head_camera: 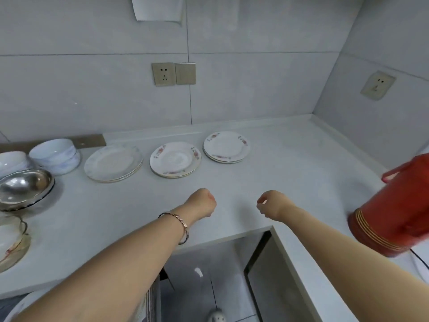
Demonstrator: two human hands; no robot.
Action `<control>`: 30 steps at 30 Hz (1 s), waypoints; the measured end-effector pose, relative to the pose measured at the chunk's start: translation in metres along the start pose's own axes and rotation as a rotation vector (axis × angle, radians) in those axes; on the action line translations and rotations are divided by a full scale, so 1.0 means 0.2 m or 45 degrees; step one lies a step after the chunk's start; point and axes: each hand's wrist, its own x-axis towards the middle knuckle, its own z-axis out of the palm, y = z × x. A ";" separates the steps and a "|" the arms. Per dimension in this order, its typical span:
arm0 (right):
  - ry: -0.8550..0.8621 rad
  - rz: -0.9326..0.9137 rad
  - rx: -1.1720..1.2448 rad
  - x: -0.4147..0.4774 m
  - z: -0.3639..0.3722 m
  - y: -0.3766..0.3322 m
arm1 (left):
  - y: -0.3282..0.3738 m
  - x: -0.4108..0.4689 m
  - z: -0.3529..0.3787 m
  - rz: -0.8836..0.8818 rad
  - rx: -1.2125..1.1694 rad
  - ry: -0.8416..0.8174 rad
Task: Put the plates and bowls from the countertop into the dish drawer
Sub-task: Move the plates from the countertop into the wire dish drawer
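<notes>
View from the head down onto a pale kitchen counter (290, 173). Two bare forearms reach out over it. The left hand (202, 202), with a bracelet (179, 223) on its wrist, and the right hand (272, 204) hover close together above the front edge. Both have their fingers curled under and grip nothing.

The plates sit well apart from both hands, in a row near the back wall. They are sorted by pattern, probably so each stack can be lifted as one. From the left hand, a grey marbled stack (113, 162) lies at 10 o'clock, a flowered stack (175, 159) at 11 o'clock and a second flowered stack (226, 146) at 1 o'clock. White bowls (55, 154) and a steel bowl (24, 184) crowd the far left at 9 o'clock.

A red flask (394, 205) stands at 3 o'clock of the right hand, near its likely reach. The dish drawer cannot be made out for certain. Nothing looks picked up yet.
</notes>
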 end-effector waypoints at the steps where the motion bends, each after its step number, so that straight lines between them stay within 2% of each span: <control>1: -0.001 -0.001 0.022 0.06 -0.02 0.00 | 0.03 0.05 -0.01 -0.011 -0.016 -0.002; 6: -0.017 0.002 0.087 0.49 -0.13 -0.02 | 0.19 0.44 -0.10 -0.065 -0.122 0.049; 11: -0.048 0.069 0.130 1.07 -0.23 -0.09 | 0.34 1.01 -0.21 -0.095 -0.054 0.132; 18: -0.044 0.231 0.258 1.80 -0.24 -0.18 | 0.37 1.75 -0.17 -0.446 -0.222 0.161; 23: 0.024 0.426 0.574 2.12 -0.14 -0.17 | 0.30 1.97 -0.08 -0.523 -0.375 0.220; 26: 0.086 0.449 0.701 2.19 -0.11 -0.14 | 0.28 2.02 -0.07 -0.561 -0.490 0.303; 30: 0.139 0.435 0.841 2.12 -0.09 -0.09 | 0.26 1.96 -0.08 -0.554 -0.481 0.313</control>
